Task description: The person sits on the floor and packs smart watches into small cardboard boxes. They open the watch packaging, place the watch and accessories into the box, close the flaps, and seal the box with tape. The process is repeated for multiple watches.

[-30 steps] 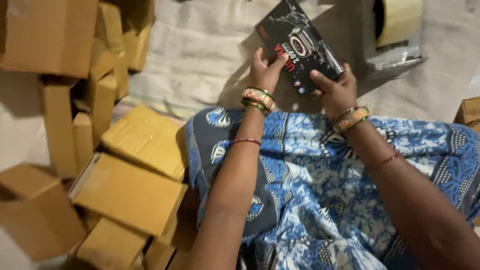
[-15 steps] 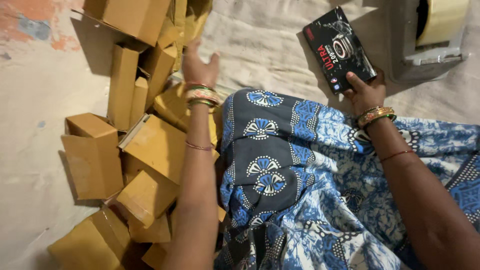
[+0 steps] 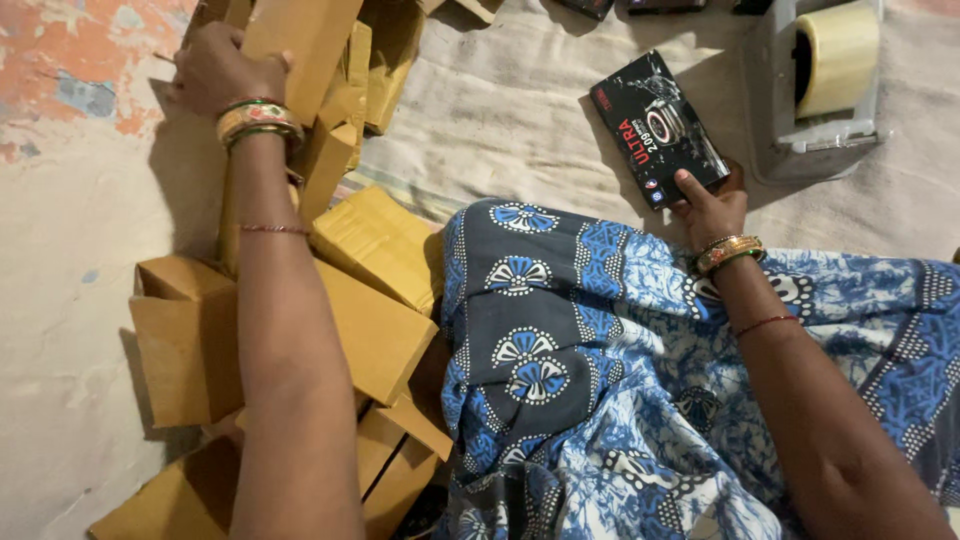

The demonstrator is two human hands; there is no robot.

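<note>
Left hand (image 3: 215,65), previously open above the pile, now grasps a cardboard box (image 3: 300,40) at upper left. Right hand (image 3: 712,208) still presses the black product box (image 3: 655,125) with fingers extended.

Roughly ten brown cardboard boxes (image 3: 375,340), one black box (image 3: 658,128), one tape dispenser (image 3: 815,90).

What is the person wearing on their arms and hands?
Both arms are bare, with no sleeves. The left hand has chunky gold, green and red bangles at the wrist and a thin red thread higher up. The right hand has similar bangles and a red thread.
</note>
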